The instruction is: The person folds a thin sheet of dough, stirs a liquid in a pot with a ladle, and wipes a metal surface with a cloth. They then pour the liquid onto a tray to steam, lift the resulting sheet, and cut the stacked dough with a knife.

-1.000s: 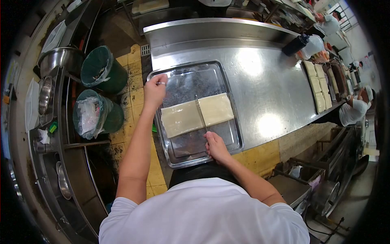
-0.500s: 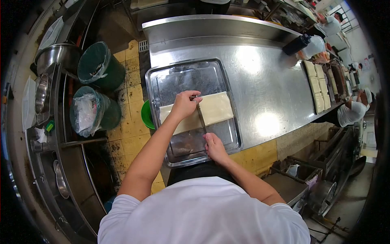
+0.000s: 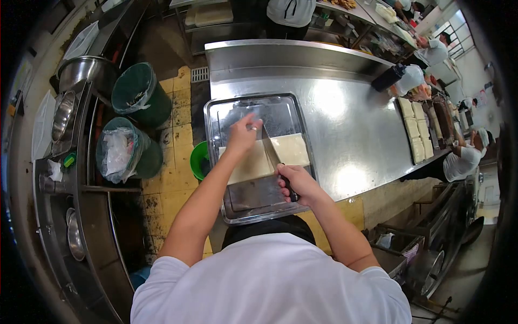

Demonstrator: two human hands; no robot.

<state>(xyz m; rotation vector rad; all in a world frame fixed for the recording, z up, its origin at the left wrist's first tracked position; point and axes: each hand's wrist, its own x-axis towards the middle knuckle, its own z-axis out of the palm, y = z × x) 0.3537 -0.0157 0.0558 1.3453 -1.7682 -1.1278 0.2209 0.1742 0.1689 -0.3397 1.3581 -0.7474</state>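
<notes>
My right hand is wrapped round the black handle of a knife, whose blade points away from me over the pale dough sheet. The dough lies in two pieces, a left one and a right one, on a metal tray. Above the left piece, near the blade's far end, is my left hand; its fingers are smeared by motion, and I cannot tell whether they touch the blade.
The tray rests on a steel table with a raised back edge. A black bottle and another tray of pale blocks stand at the right. Lined bins and a green bucket are at the left. Co-workers are farther off.
The knife's black handle now shows in my right hand, which has moved slightly right. My left hand has shifted left, off the blade's top. The view has tilted, showing more of the background.
</notes>
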